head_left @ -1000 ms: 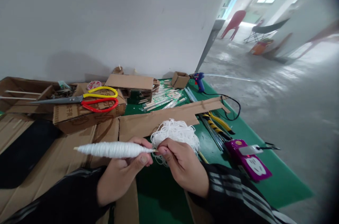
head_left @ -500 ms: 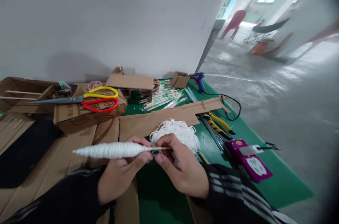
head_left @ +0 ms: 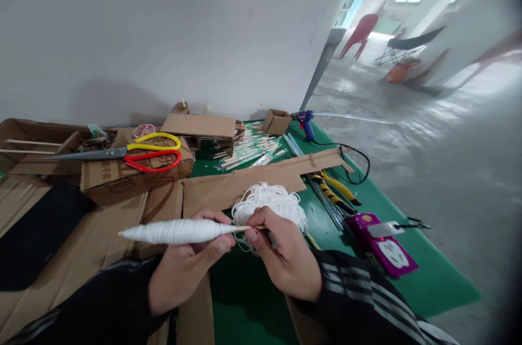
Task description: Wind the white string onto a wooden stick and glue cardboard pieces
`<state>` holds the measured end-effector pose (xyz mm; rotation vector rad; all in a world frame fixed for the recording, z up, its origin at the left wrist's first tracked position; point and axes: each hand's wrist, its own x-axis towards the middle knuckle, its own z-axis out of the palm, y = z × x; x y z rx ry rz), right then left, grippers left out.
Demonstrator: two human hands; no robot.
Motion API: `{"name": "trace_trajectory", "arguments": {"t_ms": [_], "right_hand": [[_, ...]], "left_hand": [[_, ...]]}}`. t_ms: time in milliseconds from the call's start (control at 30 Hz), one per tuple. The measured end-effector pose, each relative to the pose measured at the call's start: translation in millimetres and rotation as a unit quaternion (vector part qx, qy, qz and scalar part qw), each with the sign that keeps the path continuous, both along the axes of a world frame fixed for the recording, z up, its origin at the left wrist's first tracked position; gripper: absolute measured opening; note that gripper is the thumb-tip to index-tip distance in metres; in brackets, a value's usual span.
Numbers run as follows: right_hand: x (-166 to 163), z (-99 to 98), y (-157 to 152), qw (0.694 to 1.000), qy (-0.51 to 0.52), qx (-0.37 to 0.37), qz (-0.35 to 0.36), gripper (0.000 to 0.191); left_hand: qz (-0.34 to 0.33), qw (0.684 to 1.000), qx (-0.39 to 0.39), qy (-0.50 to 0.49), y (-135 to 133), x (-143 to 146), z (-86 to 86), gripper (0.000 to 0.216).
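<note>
A thin wooden stick wound thickly with white yarn lies level in front of me, tapering at its left tip. My left hand is closed around the right part of the wound yarn, thumb in front and fingers behind. The bare right end of the stick is pinched between the thumb and forefinger of my right hand. Just behind my right hand sits a loose heap of white cord, partly hidden by the fingers.
Yellow-and-red-handled scissors rest on a cardboard box at left. A blue glue gun, pliers and a purple power strip lie along the right side. A cardboard strip crosses the green table.
My right hand has shifted its pinch slightly along the stick's bare end, away from the left hand. The wound stick has moved a little to the right.
</note>
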<state>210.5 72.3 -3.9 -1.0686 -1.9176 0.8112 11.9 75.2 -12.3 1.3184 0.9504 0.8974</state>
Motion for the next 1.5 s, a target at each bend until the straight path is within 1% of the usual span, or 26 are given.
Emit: {"name": "trace_trajectory", "arguments": {"t_ms": [67,100,200,300,367,533,567,667,767,833,867,933,1000,1067,1133,1167,1200,1233,1300,1367,1433,1467,1500], "right_hand": [[0.2,0.7,0.8,1.000,-0.002,-0.003,0.002,0.021],[0.2,0.7,1.1,1.000,-0.003,-0.012,0.002,0.022],[0.2,-0.6,1.0,0.999,0.007,-0.033,-0.008,0.010],[0.8,-1.9,0.4,1.000,0.018,-0.011,-0.012,0.007],[1.1,-1.3,0.3,1.000,0.010,0.002,-0.008,0.011],[-0.2,1.5,1.0,1.000,-0.009,0.005,-0.008,0.027],[-0.6,1.3,1.1,1.000,-0.008,0.003,-0.010,0.026],[-0.8,-0.9,1.4,0.999,0.012,-0.017,-0.025,0.011],[0.8,-2.1,2.1,0.999,0.022,-0.008,-0.030,0.007],[2.9,-1.0,3.1,0.999,0.023,0.001,-0.022,0.012],[4.1,-0.1,3.6,0.999,0.028,-0.001,-0.019,0.017],[6.4,2.0,4.9,0.999,0.044,-0.019,-0.014,0.026],[8.2,3.6,6.1,0.997,0.066,-0.040,-0.008,0.032],[9.3,4.4,7.1,0.995,0.087,-0.057,0.008,0.034],[9.9,4.9,7.8,0.992,0.099,-0.065,0.034,0.036],[10.1,5.0,7.9,0.992,0.097,-0.064,0.048,0.036],[10.1,5.1,8.0,0.992,0.089,-0.059,0.061,0.036],[10.1,5.2,8.0,0.993,0.076,-0.050,0.072,0.036],[10.0,5.2,7.9,0.995,0.038,-0.033,0.087,0.035],[10.0,5.2,8.0,0.995,0.012,-0.040,0.091,0.032],[10.5,5.2,8.7,0.995,0.006,-0.062,0.081,0.023],[10.9,5.3,9.4,0.995,0.004,-0.065,0.070,0.033],[11.4,5.3,10.2,0.997,-0.006,-0.061,0.054,0.052]], "left_hand": [[0.012,1.000,0.000,-0.014,0.2,1.0,1.4,0.017],[0.020,1.000,-0.001,-0.020,0.3,1.4,1.8,0.016],[0.039,0.999,-0.018,-0.028,1.0,2.1,1.9,0.018],[0.037,0.998,-0.025,-0.036,2.2,2.3,0.7,0.020],[0.032,0.998,-0.031,-0.046,3.1,2.2,-0.6,0.022],[0.036,0.996,-0.063,-0.060,4.4,0.3,-4.4,0.028],[0.037,0.996,-0.061,-0.061,4.4,-0.1,-4.6,0.027],[0.037,0.997,-0.038,-0.061,3.7,-0.6,-3.3,0.021],[0.031,0.996,-0.034,-0.074,2.7,-0.9,-0.4,0.017],[0.007,0.992,-0.061,-0.108,3.7,-2.4,1.2,0.020],[-0.019,0.988,-0.080,-0.129,5.3,-3.8,1.6,0.024],[-0.098,0.972,-0.117,-0.178,10.8,-7.7,1.2,0.030],[-0.177,0.943,-0.153,-0.238,18.8,-12.6,-0.3,0.032],[-0.228,0.902,-0.215,-0.296,27.2,-17.0,-1.7,0.031],[-0.269,0.863,-0.286,-0.316,33.7,-19.8,-1.1,0.038],[-0.286,0.852,-0.313,-0.309,35.8,-20.3,0.5,0.045],[-0.294,0.851,-0.326,-0.289,37.0,-20.1,3.2,0.049],[-0.303,0.858,-0.327,-0.254,37.2,-19.4,7.0,0.049],[-0.315,0.891,-0.293,-0.146,35.2,-16.7,17.1,0.039],[-0.305,0.923,-0.234,0.003,30.8,-13.9,28.6,0.031],[-0.287,0.938,-0.174,0.085,25.4,-12.5,38.2,0.022],[-0.273,0.945,-0.148,0.106,22.7,-12.6,41.6,0.023],[-0.253,0.952,-0.130,0.113,20.2,-13.0,43.9,0.026]]}}
